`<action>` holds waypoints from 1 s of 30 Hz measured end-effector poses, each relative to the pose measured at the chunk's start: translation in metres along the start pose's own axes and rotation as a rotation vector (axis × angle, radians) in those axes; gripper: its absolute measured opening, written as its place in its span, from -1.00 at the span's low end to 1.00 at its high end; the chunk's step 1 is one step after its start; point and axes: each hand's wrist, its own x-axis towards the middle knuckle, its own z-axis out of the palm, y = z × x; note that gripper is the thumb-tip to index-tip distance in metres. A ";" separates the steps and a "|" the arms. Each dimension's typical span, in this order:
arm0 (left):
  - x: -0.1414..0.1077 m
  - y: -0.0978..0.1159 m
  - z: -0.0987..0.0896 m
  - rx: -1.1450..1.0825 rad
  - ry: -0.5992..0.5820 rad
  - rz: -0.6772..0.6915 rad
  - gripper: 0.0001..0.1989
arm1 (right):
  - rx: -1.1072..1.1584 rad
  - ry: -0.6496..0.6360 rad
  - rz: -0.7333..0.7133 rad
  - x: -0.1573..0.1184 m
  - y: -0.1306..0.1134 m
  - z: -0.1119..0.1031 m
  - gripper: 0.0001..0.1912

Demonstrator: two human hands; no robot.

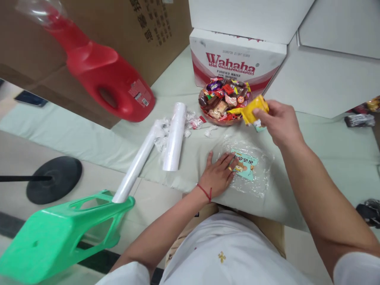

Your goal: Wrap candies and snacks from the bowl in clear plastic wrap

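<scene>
Bright, diffuse indoor light, fairly even over the pale worktop (326,150); shadows faint and soft-edged, a greyer patch between the clear plastic bag (258,184) and the right forearm (299,174); brown carton (142,59) much darker than the white Wahaha box (237,65). Broken glints on the bag's creases, smoother sheen along the red bottle (89,67) and white rolls (175,138). Wide-lens stretch toward the edges, green stool (44,237) and bottle drawn out and leaning, small print on the bottle's label (139,93) unreadable, box's large red lettering legible
</scene>
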 end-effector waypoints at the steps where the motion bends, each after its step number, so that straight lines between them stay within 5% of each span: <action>1: 0.001 0.001 -0.001 -0.014 0.003 0.000 -0.48 | 0.083 -0.014 0.090 -0.019 0.005 -0.009 -0.72; 5: 0.003 -0.001 -0.004 -0.130 0.035 -0.006 -0.44 | 0.275 -0.120 0.375 -0.090 0.019 -0.013 -0.62; 11: -0.001 -0.013 -0.012 -0.288 0.335 -0.022 -0.53 | 0.135 -0.396 0.353 -0.128 0.025 0.013 -0.60; 18: 0.002 -0.003 -0.014 -0.342 0.475 0.194 -0.58 | 0.164 -0.323 0.390 -0.116 0.037 0.013 -0.60; 23: 0.009 0.011 -0.013 -0.266 0.569 0.048 -0.75 | -0.284 -0.105 0.285 -0.127 0.027 0.012 -0.72; 28: 0.011 0.016 -0.012 -0.240 0.618 -0.101 -0.80 | 0.088 -0.068 0.511 -0.145 0.012 0.012 -0.52; 30: 0.009 0.014 -0.012 -0.240 0.611 -0.120 -0.80 | 0.044 -0.099 0.518 -0.152 0.011 0.015 -0.51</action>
